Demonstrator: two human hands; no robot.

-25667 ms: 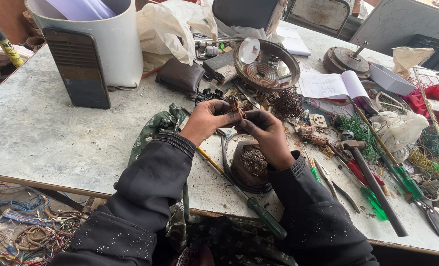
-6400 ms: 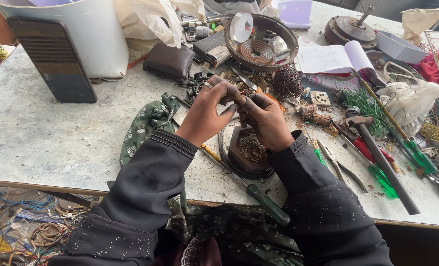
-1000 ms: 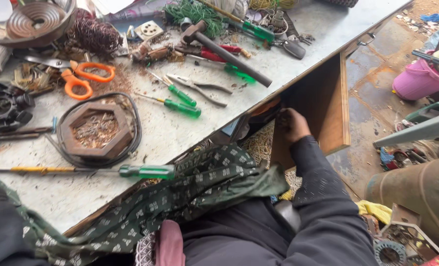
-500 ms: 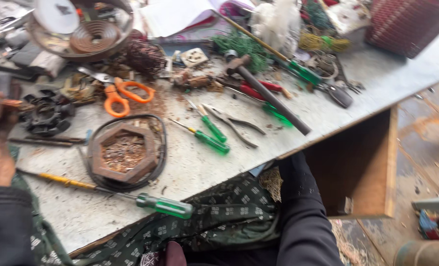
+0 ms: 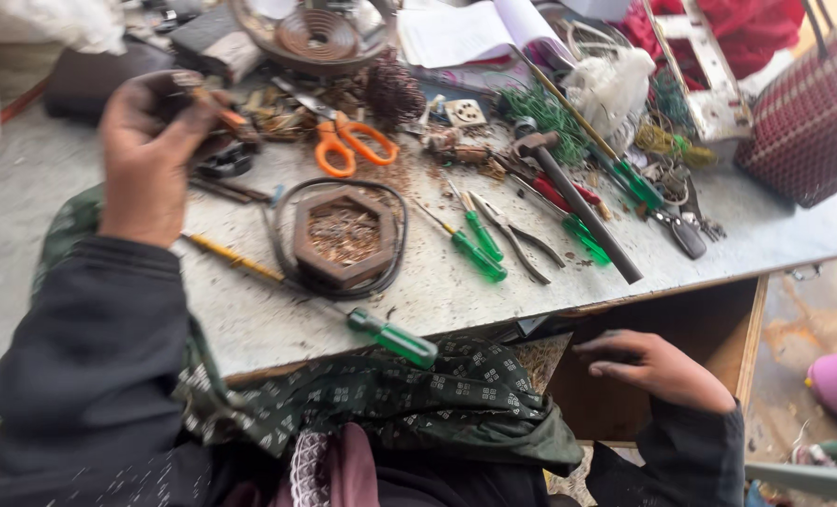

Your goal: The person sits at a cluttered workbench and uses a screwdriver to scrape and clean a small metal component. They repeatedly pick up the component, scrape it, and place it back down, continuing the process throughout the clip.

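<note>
My left hand (image 5: 151,141) is raised over the left side of the table, fingers closed on a small dark part (image 5: 207,94) with an orange-brown end; it is blurred. My right hand (image 5: 658,366) hovers below the table edge in front of an open wooden compartment (image 5: 709,338), fingers stretched flat and holding nothing. Between the hands lie a brown hexagonal piece (image 5: 343,235) ringed by a black cable and a long screwdriver (image 5: 390,338) with a green handle. A green patterned cloth (image 5: 418,394) covers my lap.
Orange scissors (image 5: 348,141), green screwdrivers (image 5: 479,249), pliers (image 5: 522,244) and a hammer (image 5: 578,202) crowd the table's middle. A round coil dish (image 5: 311,33) and an open notebook (image 5: 475,28) sit at the back. A maroon woven basket (image 5: 813,113) stands at right.
My right hand has come up from under the table to beside its edge. The view has swung left, and my left hand with the small part is back in sight.
</note>
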